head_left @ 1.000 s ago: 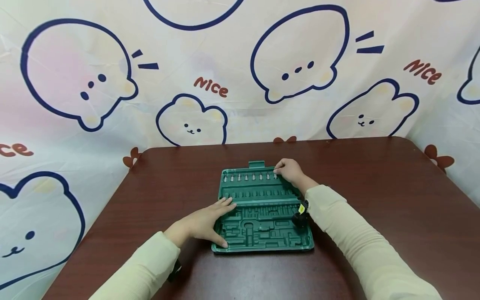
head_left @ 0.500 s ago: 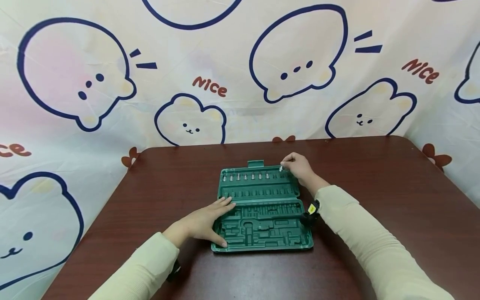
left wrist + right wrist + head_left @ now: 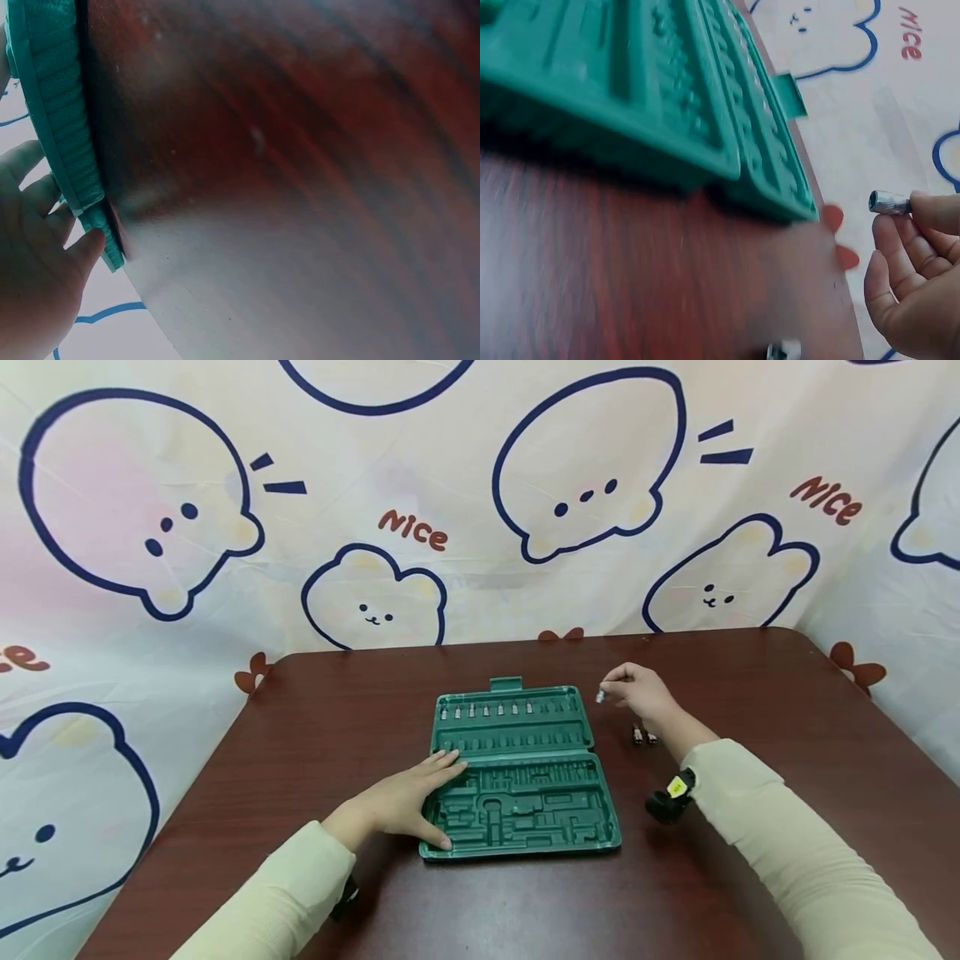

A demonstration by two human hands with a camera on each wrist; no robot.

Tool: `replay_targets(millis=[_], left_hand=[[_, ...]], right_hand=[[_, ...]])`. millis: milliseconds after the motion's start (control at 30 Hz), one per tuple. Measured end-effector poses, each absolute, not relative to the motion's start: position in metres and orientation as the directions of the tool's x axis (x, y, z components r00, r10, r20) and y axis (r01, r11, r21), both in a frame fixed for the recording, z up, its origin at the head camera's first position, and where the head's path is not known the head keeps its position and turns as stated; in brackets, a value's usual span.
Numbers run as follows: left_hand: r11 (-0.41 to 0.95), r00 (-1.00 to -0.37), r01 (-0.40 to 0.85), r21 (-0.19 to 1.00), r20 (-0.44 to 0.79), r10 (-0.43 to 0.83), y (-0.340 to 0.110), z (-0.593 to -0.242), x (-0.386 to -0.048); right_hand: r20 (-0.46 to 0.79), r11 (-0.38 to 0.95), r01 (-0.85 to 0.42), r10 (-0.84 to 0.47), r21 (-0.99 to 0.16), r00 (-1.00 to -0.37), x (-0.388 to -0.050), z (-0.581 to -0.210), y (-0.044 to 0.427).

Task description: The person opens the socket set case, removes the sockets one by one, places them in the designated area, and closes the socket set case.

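Note:
An unfolded green tool case (image 3: 525,758) lies on the table. My left hand (image 3: 401,797) rests on its left edge with fingers spread, thumb near the front corner. Several silver sockets (image 3: 486,710) stand in a row in the case's far half; the slots at that row's right end are bare. Right of the case, my right hand (image 3: 647,695) pinches one small silver socket (image 3: 889,202) between thumb and fingers, above the table. Two more sockets (image 3: 637,734) are on the table near the right wrist.
The brown table (image 3: 360,710) extends around the case on all sides. Behind it hangs a pale cloth (image 3: 480,593) with cartoon bears. A black wrist camera (image 3: 667,802) is strapped to the right wrist.
My right hand has lifted a socket out of the far row and carried it right, off the case. The two sockets on the table have come into view. The left hand stays put.

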State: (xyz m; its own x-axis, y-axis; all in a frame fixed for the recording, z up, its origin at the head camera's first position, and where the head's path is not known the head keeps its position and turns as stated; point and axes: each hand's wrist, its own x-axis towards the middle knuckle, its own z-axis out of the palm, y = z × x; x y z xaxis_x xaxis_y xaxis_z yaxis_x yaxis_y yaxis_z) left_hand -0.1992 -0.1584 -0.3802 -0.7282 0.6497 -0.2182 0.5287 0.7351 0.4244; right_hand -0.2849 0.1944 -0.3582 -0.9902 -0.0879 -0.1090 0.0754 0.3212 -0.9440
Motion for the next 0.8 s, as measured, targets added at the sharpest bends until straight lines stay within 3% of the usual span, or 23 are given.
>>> replay_targets(millis=[400, 800], left_hand=[[0.73, -0.725, 0.534, 0.426, -0.213, 0.655, -0.158, -0.38, -0.2], [0.731, -0.728, 0.536, 0.423, -0.208, 0.654, -0.159, -0.382, -0.201]], right_hand=[[-0.109, 0.413, 0.081, -0.044, -0.907, -0.993, -0.265, -0.365, 0.246], [-0.125, 0.506, 0.093, -0.029, -0.858, -0.992, -0.257, -0.384, 0.265]])
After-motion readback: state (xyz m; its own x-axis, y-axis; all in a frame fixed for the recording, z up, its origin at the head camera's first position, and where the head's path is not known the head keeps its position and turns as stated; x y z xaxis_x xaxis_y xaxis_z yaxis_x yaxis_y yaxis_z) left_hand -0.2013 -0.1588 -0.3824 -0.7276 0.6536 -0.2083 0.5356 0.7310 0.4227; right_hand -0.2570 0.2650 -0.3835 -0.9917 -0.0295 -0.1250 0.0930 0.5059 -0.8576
